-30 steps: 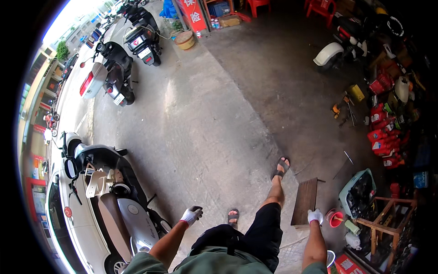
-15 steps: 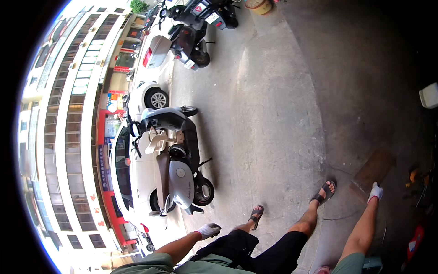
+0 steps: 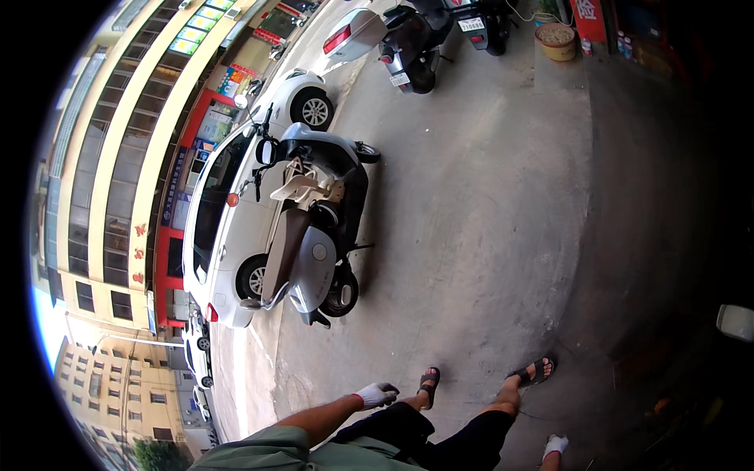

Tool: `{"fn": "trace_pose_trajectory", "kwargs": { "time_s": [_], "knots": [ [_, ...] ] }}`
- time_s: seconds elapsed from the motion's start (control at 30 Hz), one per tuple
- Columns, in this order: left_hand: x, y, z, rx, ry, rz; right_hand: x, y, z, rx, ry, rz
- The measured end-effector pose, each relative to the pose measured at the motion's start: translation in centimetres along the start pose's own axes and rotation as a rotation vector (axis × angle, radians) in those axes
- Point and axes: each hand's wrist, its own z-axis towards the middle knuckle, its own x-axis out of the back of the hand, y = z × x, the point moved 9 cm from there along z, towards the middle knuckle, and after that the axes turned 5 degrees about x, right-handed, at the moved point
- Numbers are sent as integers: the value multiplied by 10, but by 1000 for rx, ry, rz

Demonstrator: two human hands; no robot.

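My left hand (image 3: 378, 394), in a white knit glove, hangs in front of my dark shorts (image 3: 393, 422). Its fingers are loosely bent and apart, with nothing visible in them. At the lower right is my right hand (image 3: 555, 445), in a white glove with a reddish cuff. It sits low beside my right leg; its fingers are too small and foreshortened to read. No object shows clearly at either hand. My sandaled feet (image 3: 534, 371) stand apart on the concrete ground (image 3: 471, 235).
A grey scooter (image 3: 318, 251) stands on the left, in front of a white car (image 3: 224, 259). More scooters (image 3: 412, 59) and a yellow planter (image 3: 556, 43) are at the far side. A whitish object (image 3: 736, 323) lies at the right edge. Deep shade hides much of the right.
The view has swung left. My right hand has come away from the brown box-like block it was at and is now lower, beside my leg. That block is now lost in shadow.
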Motion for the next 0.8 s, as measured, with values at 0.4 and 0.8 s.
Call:
{"fn": "trace_pose_trajectory", "kwargs": {
  "time_s": [0.4,0.8],
  "knots": [
    [104,-184,79,-320,143,-398,-88,-125,-303,389,-160,-625],
    [78,-635,85,304,553,-1234,-513,-150,-549,883,-749,-860]
  ]
}}
